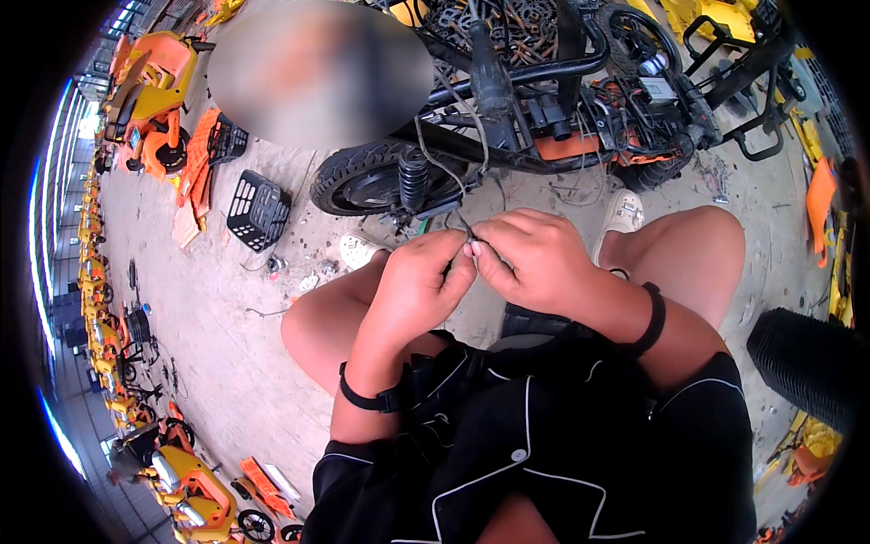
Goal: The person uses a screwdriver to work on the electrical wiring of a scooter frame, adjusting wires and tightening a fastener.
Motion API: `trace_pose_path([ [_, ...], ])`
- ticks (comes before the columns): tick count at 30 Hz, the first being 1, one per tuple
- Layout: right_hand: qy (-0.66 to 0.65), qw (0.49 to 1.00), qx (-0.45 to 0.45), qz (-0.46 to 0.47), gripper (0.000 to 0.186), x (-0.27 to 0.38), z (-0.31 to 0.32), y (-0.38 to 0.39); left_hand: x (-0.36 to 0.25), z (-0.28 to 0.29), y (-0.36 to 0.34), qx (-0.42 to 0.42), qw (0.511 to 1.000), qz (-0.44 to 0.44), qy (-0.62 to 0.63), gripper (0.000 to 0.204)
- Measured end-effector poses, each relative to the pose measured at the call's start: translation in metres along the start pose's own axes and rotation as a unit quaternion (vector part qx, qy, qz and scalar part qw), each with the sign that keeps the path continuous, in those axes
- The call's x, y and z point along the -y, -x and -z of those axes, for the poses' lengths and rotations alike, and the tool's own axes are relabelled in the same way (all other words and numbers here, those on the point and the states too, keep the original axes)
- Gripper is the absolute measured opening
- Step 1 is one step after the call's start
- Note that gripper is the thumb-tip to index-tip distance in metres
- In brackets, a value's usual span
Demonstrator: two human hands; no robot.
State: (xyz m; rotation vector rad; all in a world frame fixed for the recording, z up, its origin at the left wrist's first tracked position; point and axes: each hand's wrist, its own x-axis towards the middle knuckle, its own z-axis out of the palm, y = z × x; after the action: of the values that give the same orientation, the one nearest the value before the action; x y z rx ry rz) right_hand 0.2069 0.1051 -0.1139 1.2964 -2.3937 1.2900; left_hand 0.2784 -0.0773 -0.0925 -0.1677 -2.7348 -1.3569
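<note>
My left hand [419,283] and my right hand [542,261] meet in front of me, with thumbs and fingertips pinched together on a thin grey cable [442,169]. Just above my fingers the cable leads up to a stripped black electric scooter frame [535,159]. Its exact end is hidden between my fingertips. On the frame's near left side are a black-tyred wheel [349,179] and a coil-spring shock absorber [413,179]. An orange panel [567,147] sits lower on the frame, to the right.
A black plastic basket [258,210] lies on the littered concrete floor [217,317] at left. Yellow-orange scooters [154,82] line the left side. Metal parts [521,27] are heaped behind the frame. A black ribbed object [802,367] stands at right, near an orange panel [820,208].
</note>
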Motion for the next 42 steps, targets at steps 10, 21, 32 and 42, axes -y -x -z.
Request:
trace_pose_path([
  [10, 0.084, 0.994, 0.069, -0.026, 0.013, 0.012, -0.005, -0.006, 0.016, 0.005, 0.003, 0.013, 0.986, -0.072, -0.152, 0.013],
  [21, 0.072, 0.969, 0.178, -0.154, 0.020, 0.006, -0.021, -0.008, 0.037, -0.023, 0.017, -0.009, 0.931, -0.117, -0.346, 0.012],
  [32, -0.022, 0.945, 0.185, -0.270, 0.025, -0.007, -0.031, 0.000, 0.046, -0.042, 0.025, -0.010, 0.941, -0.079, -0.330, 0.021],
  [42, -0.173, 0.887, 0.195, -0.381, 0.027, -0.032, -0.024, 0.013, 0.028, -0.065, 0.018, -0.017, 0.925, -0.026, -0.378, 0.019],
])
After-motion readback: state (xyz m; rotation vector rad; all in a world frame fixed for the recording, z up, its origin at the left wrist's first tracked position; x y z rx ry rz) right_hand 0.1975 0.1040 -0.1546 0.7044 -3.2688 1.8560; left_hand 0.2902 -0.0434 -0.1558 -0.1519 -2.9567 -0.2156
